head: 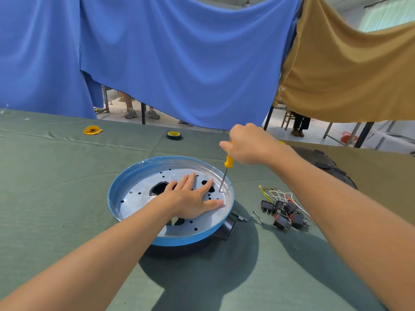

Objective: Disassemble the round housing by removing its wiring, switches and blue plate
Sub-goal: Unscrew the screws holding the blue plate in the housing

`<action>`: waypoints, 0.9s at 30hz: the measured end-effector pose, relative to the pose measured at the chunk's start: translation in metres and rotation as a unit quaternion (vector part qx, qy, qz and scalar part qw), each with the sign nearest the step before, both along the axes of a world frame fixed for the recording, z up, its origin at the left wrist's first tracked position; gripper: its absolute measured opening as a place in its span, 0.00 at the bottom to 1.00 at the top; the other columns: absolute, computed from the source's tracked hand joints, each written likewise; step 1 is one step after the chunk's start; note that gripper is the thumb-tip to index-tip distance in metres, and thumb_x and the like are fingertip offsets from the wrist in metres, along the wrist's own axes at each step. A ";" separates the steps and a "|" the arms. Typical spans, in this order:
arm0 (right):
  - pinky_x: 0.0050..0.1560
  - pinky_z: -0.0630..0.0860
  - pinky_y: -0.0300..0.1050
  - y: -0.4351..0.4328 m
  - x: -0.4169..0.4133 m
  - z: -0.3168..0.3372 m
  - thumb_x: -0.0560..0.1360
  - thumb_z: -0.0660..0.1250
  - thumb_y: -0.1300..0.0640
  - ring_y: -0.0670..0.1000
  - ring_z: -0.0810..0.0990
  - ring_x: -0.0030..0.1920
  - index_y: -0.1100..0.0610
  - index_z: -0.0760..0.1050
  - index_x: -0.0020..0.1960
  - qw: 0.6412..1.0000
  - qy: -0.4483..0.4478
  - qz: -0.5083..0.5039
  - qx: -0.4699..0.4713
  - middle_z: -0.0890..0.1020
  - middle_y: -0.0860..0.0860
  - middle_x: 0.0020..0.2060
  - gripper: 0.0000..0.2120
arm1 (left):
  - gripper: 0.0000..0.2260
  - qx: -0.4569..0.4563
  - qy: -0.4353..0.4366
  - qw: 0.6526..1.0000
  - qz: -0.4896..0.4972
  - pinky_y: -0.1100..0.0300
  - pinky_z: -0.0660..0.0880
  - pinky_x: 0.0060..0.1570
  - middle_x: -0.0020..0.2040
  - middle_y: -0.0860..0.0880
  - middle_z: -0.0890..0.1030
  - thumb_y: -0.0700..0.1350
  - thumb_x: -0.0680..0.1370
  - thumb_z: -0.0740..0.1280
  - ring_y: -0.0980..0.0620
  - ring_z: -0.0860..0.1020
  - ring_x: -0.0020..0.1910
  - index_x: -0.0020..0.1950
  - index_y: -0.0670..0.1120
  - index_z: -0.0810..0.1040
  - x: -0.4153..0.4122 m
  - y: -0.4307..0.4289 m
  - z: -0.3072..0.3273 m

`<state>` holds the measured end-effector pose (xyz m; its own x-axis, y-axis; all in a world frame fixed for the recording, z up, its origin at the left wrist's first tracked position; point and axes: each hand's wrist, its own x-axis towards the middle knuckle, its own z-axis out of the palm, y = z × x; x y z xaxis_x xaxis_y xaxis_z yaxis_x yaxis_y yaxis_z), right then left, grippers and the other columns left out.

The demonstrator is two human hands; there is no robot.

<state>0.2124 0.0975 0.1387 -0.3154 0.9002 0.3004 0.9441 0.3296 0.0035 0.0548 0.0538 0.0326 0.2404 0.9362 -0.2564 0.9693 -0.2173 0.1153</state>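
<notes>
Mid-table on the green cloth [67, 198]: round housing [179, 250], mostly hidden under its blue plate [112, 194], left hand [190, 198] pressed flat on the metal, fingers spread. Right hand [249, 144] wrapped tight round a yellow screwdriver [229, 162], handle mostly buried in the fist, tip down by the plate's right rim, screw too tiny to make out. Just right of that, loose switches [289, 215] tangled in wiring [278, 194], plus a few bolts [258, 217].
</notes>
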 end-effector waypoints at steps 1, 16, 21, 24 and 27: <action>0.30 0.59 0.45 -0.001 -0.002 0.006 0.78 0.61 0.51 0.56 0.68 0.32 0.58 0.62 0.32 0.999 -0.017 0.000 -0.029 0.67 0.53 0.29 0.19 | 0.36 0.001 -0.002 1.000 0.001 0.46 0.40 0.75 0.79 0.45 0.36 0.75 0.73 0.43 0.47 0.37 0.78 0.77 0.63 0.37 0.000 0.000 0.000; 0.34 0.70 0.43 -0.007 -0.004 0.030 0.78 0.64 0.49 0.48 0.74 0.32 0.55 0.81 0.42 0.969 -0.163 0.074 -0.168 0.80 0.48 0.30 0.13 | 0.37 0.005 -0.004 1.000 0.001 0.46 0.40 0.74 0.79 0.45 0.37 0.75 0.73 0.43 0.46 0.37 0.78 0.77 0.63 0.37 0.000 0.001 -0.001; 0.35 0.69 0.43 -0.010 -0.002 0.033 0.77 0.66 0.50 0.45 0.77 0.38 0.47 0.78 0.43 0.962 -0.190 0.099 -0.171 0.82 0.47 0.34 0.05 | 0.37 0.004 -0.002 1.000 0.003 0.46 0.41 0.74 0.79 0.45 0.37 0.75 0.72 0.43 0.46 0.37 0.78 0.77 0.63 0.37 0.001 0.000 0.000; 0.35 0.69 0.42 -0.011 -0.002 0.035 0.75 0.69 0.51 0.45 0.78 0.41 0.45 0.78 0.42 0.960 -0.178 0.118 -0.178 0.82 0.46 0.37 0.03 | 0.37 0.004 -0.001 1.000 0.002 0.46 0.41 0.74 0.79 0.45 0.37 0.75 0.72 0.43 0.46 0.38 0.78 0.77 0.63 0.38 0.001 0.000 0.001; 0.36 0.71 0.41 -0.011 -0.002 0.035 0.74 0.68 0.48 0.47 0.79 0.42 0.45 0.79 0.44 0.959 -0.163 0.125 -0.194 0.82 0.45 0.38 0.02 | 0.37 0.003 0.000 1.000 0.002 0.45 0.41 0.74 0.79 0.44 0.37 0.75 0.72 0.43 0.46 0.37 0.78 0.77 0.62 0.38 0.001 0.000 0.001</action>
